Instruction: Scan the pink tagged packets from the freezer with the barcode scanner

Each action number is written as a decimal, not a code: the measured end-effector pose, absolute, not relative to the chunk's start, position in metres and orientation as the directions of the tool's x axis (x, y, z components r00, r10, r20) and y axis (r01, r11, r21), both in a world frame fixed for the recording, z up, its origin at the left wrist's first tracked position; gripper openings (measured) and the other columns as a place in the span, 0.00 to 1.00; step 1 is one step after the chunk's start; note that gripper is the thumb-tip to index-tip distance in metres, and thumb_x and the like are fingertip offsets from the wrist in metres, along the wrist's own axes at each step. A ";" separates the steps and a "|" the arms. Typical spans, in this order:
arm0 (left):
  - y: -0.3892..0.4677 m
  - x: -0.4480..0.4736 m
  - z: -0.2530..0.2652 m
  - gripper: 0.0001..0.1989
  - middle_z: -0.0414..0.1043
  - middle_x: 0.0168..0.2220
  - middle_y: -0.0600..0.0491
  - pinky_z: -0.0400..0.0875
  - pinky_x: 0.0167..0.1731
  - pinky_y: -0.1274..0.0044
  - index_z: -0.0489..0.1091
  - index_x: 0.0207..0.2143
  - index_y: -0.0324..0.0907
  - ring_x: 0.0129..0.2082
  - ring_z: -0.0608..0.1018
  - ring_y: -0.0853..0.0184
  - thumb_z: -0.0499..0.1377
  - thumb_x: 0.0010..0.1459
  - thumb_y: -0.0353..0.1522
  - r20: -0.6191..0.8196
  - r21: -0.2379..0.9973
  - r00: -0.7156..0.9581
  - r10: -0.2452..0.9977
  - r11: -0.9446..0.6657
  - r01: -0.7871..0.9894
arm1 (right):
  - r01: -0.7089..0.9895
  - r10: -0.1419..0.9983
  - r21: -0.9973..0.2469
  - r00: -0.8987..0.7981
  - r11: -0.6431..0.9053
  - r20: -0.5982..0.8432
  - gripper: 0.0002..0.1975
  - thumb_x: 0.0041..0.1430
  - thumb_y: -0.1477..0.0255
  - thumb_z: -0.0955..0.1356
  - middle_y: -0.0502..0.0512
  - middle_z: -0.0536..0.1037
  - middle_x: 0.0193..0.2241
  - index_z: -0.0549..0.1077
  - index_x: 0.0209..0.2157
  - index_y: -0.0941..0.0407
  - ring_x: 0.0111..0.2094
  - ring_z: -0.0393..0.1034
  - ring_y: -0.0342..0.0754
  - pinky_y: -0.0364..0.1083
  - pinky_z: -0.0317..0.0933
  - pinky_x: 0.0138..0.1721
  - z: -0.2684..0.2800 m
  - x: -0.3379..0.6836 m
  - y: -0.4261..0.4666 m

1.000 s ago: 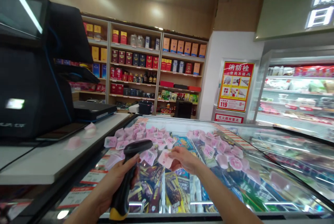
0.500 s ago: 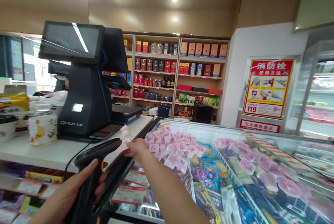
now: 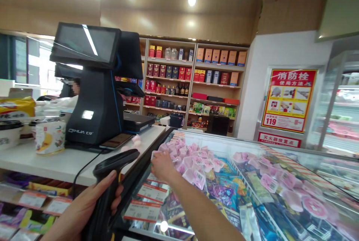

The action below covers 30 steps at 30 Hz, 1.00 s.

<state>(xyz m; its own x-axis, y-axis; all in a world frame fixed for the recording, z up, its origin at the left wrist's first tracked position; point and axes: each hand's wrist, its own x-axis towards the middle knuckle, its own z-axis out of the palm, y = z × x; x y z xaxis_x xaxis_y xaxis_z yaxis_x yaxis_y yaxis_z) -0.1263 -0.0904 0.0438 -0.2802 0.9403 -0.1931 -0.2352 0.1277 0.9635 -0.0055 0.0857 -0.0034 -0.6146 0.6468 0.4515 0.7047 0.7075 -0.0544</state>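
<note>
My left hand [image 3: 98, 200] is wrapped round the grip of a black barcode scanner [image 3: 117, 162], which points up and to the right, toward the counter edge. At the left edge of a heap of small pink plastic-wrapped cups [image 3: 190, 162], my right hand [image 3: 162, 166] has its fingers curled on one pink cup [image 3: 154, 154], partly hidden by them. The heap lies on the glass top of a chest freezer. A few more pink cups [image 3: 136, 139] stand on the white counter [image 3: 84, 166], behind the scanner's head.
A black checkout terminal [image 3: 92, 102] stands on the counter with a phone [image 3: 116, 141] at its base. To the left are a printed paper cup [image 3: 49, 136], a lidded cup [image 3: 9, 134] and a yellow packet [image 3: 17, 108]. Another person [image 3: 75, 87] is behind the terminal.
My right hand has moved right, from the counter edge to the pink heap on the freezer. The scanner stays in my left hand. The whole view has shifted slightly.
</note>
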 end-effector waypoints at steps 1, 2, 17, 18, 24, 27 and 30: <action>-0.090 -0.121 0.044 0.18 0.61 0.11 0.58 0.60 0.13 0.81 0.65 0.16 0.40 0.12 0.64 0.74 0.56 0.39 0.47 -0.240 0.937 -0.210 0.948 0.170 -0.305 | 0.729 0.647 0.049 -0.635 0.683 0.422 0.10 0.48 0.74 0.60 0.61 0.72 0.35 0.71 0.29 0.60 0.42 0.62 0.53 0.58 0.42 0.48 -0.005 0.002 0.085; -0.089 -0.116 0.045 0.18 0.61 0.11 0.58 0.60 0.12 0.82 0.65 0.17 0.40 0.12 0.63 0.75 0.57 0.39 0.47 -0.278 0.909 -0.145 0.950 0.211 -0.360 | 0.747 0.659 0.110 -0.638 0.656 0.398 0.10 0.49 0.74 0.60 0.61 0.73 0.33 0.71 0.29 0.60 0.40 0.62 0.52 0.58 0.42 0.48 -0.005 0.009 0.085; -0.071 0.010 0.044 0.17 0.65 0.16 0.58 0.61 0.15 0.83 0.63 0.23 0.40 0.14 0.65 0.75 0.57 0.41 0.45 -0.158 0.971 0.146 0.977 0.181 -0.159 | 0.997 0.784 -0.078 0.058 -0.013 0.618 0.15 0.49 0.72 0.60 0.59 0.68 0.43 0.66 0.41 0.57 0.45 0.58 0.51 0.48 0.48 0.44 0.025 0.286 0.032; -0.068 0.019 0.042 0.17 0.64 0.15 0.58 0.61 0.15 0.83 0.62 0.21 0.39 0.14 0.64 0.76 0.56 0.41 0.45 -0.149 0.975 0.175 0.973 0.174 -0.141 | 0.986 0.781 -0.079 0.162 -0.144 0.603 0.16 0.49 0.72 0.60 0.61 0.68 0.42 0.66 0.42 0.58 0.45 0.59 0.52 0.49 0.49 0.42 0.020 0.308 0.028; -0.058 0.061 0.036 0.16 0.62 0.14 0.59 0.58 0.14 0.84 0.61 0.22 0.40 0.12 0.63 0.77 0.56 0.42 0.45 -0.141 0.972 0.257 0.956 0.183 -0.150 | 0.958 0.851 -0.032 0.269 -0.286 0.452 0.10 0.49 0.78 0.59 0.62 0.73 0.31 0.68 0.33 0.61 0.37 0.65 0.53 0.51 0.48 0.39 -0.001 0.358 0.015; -0.059 0.073 0.036 0.16 0.62 0.14 0.59 0.57 0.13 0.84 0.61 0.22 0.39 0.12 0.62 0.78 0.56 0.42 0.44 -0.138 0.975 0.249 0.959 0.175 -0.136 | 0.962 0.872 -0.246 0.216 -0.114 0.440 0.06 0.45 0.79 0.61 0.57 0.72 0.30 0.67 0.28 0.58 0.36 0.65 0.49 0.46 0.51 0.36 -0.007 0.353 0.022; -0.061 0.078 0.034 0.17 0.61 0.13 0.60 0.57 0.13 0.84 0.61 0.21 0.39 0.12 0.62 0.77 0.55 0.42 0.45 -0.132 0.980 0.281 0.951 0.168 -0.105 | 0.686 0.896 -0.728 0.312 0.019 0.317 0.03 0.43 0.74 0.64 0.53 0.70 0.23 0.63 0.20 0.57 0.31 0.66 0.47 0.44 0.55 0.32 -0.016 0.345 0.035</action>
<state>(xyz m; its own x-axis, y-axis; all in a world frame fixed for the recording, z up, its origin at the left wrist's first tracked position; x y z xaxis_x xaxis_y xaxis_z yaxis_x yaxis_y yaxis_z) 0.0782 -0.0608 0.0335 0.2808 0.9506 -0.1325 -0.1050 0.1676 0.9802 0.3451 0.0351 -0.0158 0.3121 0.8956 0.3171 0.6857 0.0186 -0.7277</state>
